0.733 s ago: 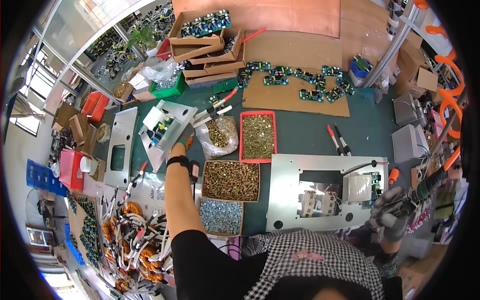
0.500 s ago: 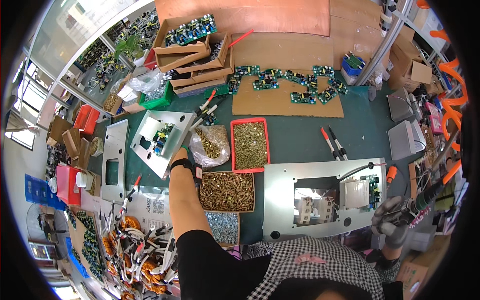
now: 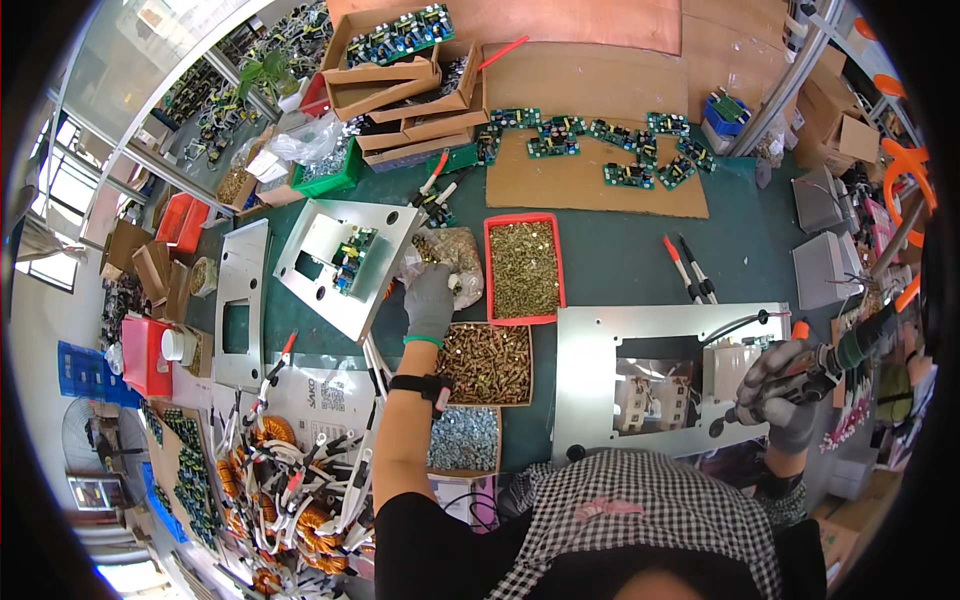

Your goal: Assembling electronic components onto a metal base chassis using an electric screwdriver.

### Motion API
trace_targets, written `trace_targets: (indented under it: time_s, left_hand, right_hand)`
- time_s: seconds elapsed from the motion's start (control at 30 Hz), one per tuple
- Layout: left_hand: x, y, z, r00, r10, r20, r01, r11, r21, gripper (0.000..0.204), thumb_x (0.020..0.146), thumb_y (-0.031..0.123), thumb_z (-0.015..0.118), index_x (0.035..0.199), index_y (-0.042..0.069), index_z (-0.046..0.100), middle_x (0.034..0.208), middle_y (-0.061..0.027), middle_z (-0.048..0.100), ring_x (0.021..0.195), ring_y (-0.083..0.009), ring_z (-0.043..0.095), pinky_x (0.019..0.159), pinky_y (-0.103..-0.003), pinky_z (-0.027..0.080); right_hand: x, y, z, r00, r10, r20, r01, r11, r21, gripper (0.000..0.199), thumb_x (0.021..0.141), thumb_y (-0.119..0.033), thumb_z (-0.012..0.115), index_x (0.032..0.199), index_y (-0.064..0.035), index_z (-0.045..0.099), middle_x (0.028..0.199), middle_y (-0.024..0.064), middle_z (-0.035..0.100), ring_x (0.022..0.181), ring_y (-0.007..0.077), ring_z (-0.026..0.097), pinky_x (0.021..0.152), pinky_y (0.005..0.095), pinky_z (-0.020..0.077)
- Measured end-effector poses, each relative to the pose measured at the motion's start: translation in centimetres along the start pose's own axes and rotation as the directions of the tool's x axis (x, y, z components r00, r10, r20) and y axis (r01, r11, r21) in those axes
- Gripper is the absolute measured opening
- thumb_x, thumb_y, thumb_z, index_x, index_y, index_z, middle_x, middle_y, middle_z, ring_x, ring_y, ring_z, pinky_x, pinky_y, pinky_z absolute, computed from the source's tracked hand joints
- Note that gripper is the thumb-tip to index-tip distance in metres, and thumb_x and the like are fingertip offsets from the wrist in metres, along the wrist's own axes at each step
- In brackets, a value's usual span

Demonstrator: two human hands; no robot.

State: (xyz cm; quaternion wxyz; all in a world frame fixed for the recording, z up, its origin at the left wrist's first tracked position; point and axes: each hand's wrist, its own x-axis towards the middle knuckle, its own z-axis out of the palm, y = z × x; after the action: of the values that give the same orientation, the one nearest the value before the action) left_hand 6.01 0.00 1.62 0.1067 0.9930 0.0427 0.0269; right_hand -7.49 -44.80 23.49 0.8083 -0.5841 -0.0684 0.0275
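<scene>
Green-topped workbench [image 3: 620, 250], crowded w/ parts, cardboard sheet of circuit boards [image 3: 600, 150] at the far edge. From my seat: left hand [image 3: 430, 300], grey glove, is out over the clear bag of screws [image 3: 455, 262], just above the brown box of brass screws [image 3: 487, 362]; fingers curled down narrow, can't tell if they've pinched a screw. Red tray of screws [image 3: 523, 268] sits just to its right. Right hand [image 3: 785, 392], also gloved, is wrapped tight round an electric screwdriver [image 3: 840, 355], tip down near the right end of the big metal panel [image 3: 660, 375].

Progress, my read: panel has white parts seated in its cutout, so assy is underway, but I can't make out which screws are in. A second panel w/ board [image 3: 350, 265] lies tilted to the left. Looks mid-job to me, fastening left to do.
</scene>
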Motion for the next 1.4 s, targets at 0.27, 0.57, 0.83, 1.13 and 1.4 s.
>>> trace_targets:
  time_s: [0.27, 0.57, 0.83, 1.13, 1.4]
  left_hand:
    - [0.3, 1.2, -1.5, 0.988, -0.141, -0.060, 0.137, 0.988, -0.075, 0.023, 0.085, 0.016, 0.059, 0.107, 0.013, 0.066, 0.104, -0.0117, 0.064, 0.099, -0.0312, 0.061, 0.085, -0.041, 0.048]
    - [9.0, 5.6, -0.3, 0.984, -0.119, -0.133, 0.076, 0.953, -0.295, 0.026, 0.090, 0.022, 0.051, 0.106, 0.010, 0.066, 0.105, -0.0180, 0.064, 0.097, -0.0372, 0.061, 0.086, -0.044, 0.048]
    - [16.5, 4.9, 4.9, 0.990, -0.050, 0.135, 0.026, 0.984, 0.174, 0.037, 0.093, 0.030, 0.049, 0.119, 0.006, 0.057, 0.135, -0.0147, 0.050, 0.130, -0.0335, 0.043, 0.107, -0.048, 0.034]
    - [18.8, 4.9, 6.4, 0.958, -0.267, -0.107, 0.281, 0.947, 0.156, 0.082, 0.088, 0.038, 0.057, 0.150, 0.005, 0.016, 0.152, -0.0152, 0.029, 0.142, -0.0308, 0.025, 0.116, -0.043, 0.015]
    - [22.0, 2.7, 4.6, 0.854, -0.520, 0.028, 0.506, 0.841, 0.193, 0.084, 0.086, 0.036, 0.060, 0.151, 0.009, 0.013, 0.154, -0.0175, 0.023, 0.143, -0.0301, 0.021, 0.117, -0.042, 0.013]
  right_hand:
    - [-1.4, 0.1, -1.0, 1.000, -0.002, 0.004, 0.002, 1.000, 0.015, 0.045, 0.063, 0.006, 0.067, 0.104, 0.0043, 0.049, 0.090, 0.0195, 0.062, 0.070, 0.0207, 0.065, 0.047, 0.0277, 0.0521]
    - [-1.9, 0.0, -2.7, 0.998, 0.033, -0.059, -0.031, 0.999, 0.037, 0.043, 0.067, 0.004, 0.070, 0.105, 0.0038, 0.049, 0.090, 0.0171, 0.062, 0.073, 0.0209, 0.066, 0.051, 0.0265, 0.0535]
    - [-0.1, 0.9, -4.2, 0.992, 0.038, -0.122, -0.032, 0.998, 0.052, 0.046, 0.069, 0.000, 0.075, 0.106, 0.0018, 0.049, 0.092, 0.0157, 0.061, 0.073, 0.0202, 0.064, 0.052, 0.0278, 0.0541]
    - [0.2, 1.3, -4.6, 0.989, 0.057, -0.139, -0.053, 0.998, 0.033, 0.047, 0.069, -0.003, 0.077, 0.105, 0.0007, 0.048, 0.090, 0.0180, 0.062, 0.068, 0.0232, 0.064, 0.051, 0.0299, 0.0525]
    - [-0.2, 0.7, -4.6, 0.970, 0.031, -0.241, -0.026, 0.999, 0.020, 0.045, 0.067, 0.000, 0.077, 0.104, 0.0012, 0.051, 0.091, 0.0186, 0.062, 0.072, 0.0219, 0.067, 0.057, 0.0279, 0.0567]
